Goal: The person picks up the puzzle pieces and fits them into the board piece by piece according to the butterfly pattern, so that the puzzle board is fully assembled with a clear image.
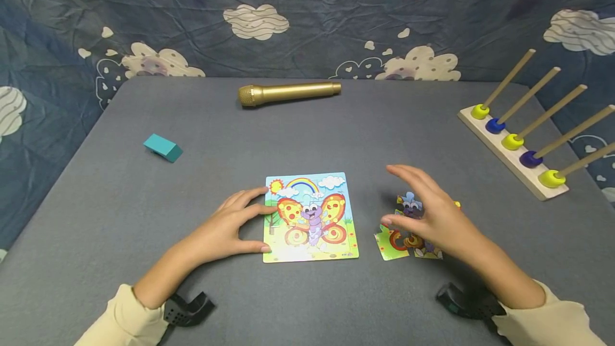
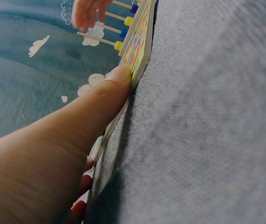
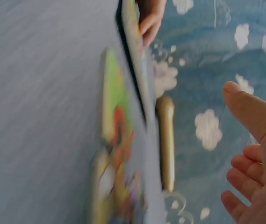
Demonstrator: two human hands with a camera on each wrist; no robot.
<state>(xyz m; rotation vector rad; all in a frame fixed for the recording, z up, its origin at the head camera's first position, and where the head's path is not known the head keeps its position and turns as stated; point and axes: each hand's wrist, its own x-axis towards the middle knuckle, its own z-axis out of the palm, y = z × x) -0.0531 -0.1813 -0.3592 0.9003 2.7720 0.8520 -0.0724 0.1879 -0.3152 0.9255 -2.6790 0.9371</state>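
A square butterfly puzzle board (image 1: 312, 218) lies flat on the grey table, its picture showing a rainbow and a sun. Along its left edge rests my left hand (image 1: 230, 228), thumb at the lower left corner and fingers spread farther up. The left wrist view shows the thumb (image 2: 100, 98) against the board's rim. My right hand (image 1: 437, 218) hovers over loose puzzle pieces (image 1: 391, 244) to the right of the board, thumb and fingers apart and nothing between them. It hides part of the pieces. In the right wrist view, a blurred green piece (image 3: 114, 93) lies below this hand.
A gold microphone (image 1: 290, 93) lies at the back of the table. On the left sits a teal block (image 1: 163, 147). A wooden peg stand (image 1: 499, 154) with yellow, blue and purple beads stands at the right edge. Cloud-patterned dark cloth (image 1: 307, 15) hangs behind.
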